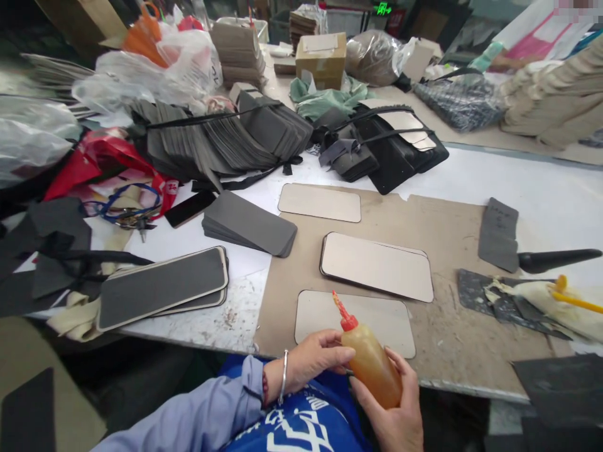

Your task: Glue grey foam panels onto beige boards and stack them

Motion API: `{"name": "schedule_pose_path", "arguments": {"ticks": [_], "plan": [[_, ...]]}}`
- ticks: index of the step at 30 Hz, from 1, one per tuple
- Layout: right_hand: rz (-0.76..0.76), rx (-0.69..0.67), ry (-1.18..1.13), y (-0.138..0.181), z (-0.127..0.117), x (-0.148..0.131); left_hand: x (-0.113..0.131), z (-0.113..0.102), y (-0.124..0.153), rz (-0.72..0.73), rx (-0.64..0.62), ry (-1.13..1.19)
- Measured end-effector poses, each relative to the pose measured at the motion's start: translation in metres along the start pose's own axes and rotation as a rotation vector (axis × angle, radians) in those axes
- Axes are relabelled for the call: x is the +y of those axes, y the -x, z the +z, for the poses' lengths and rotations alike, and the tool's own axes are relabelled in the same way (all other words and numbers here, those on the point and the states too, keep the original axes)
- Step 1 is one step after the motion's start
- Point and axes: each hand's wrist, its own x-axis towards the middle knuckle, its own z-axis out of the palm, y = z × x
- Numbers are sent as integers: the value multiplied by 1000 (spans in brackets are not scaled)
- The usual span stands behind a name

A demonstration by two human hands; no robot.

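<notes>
A squeeze bottle [372,364] of amber liquid, perhaps glue, with a red pointed nozzle, is tilted up and to the left over the near table edge. My right hand [400,405] wraps round its lower body. At its neck, my left hand [320,356] closes its fingers on the bottle's upper side. Just behind the nozzle lies a beige rounded panel [325,314]. Beyond it sits a small stack of beige panels [377,267] with dark edges, and farther back another beige panel [320,203]. All rest on a brown cardboard sheet [452,238].
Dark grey panels [249,223] and grey-faced panels with beige edges [164,285] lie to the left. Bundled grey sheets [221,138] line the back. At right are a black-handled tool [560,258] and a yellow stick [579,302]. A person's arm [504,59] shows far right.
</notes>
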Motion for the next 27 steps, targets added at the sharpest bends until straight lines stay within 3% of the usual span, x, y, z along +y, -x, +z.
{"name": "schedule_pose_path", "arguments": {"ticks": [3,6,9,11,13,16,22,27], "plan": [[143,55,-95,9,5,-9,1,-8,2,-31,-20,-153],[159,67,-98,10,10,-17,-2,-28,7,-10,44,-671],[-87,116,68,4,16,-23,-7,-61,12,270,132,-1322],[-349,106,175,-2,21,-25,-12,-84,12,507,124,-1558],[-546,66,239,-8,28,-26,-18,-103,10,668,98,-1661],[-654,2,285,-15,38,-28,-26,-120,5,754,70,-1733],[-821,-43,298,-27,49,-32,-32,-126,2,838,90,-1736],[-869,5,350,-39,28,-22,-33,-128,3,880,108,-1749]]}}
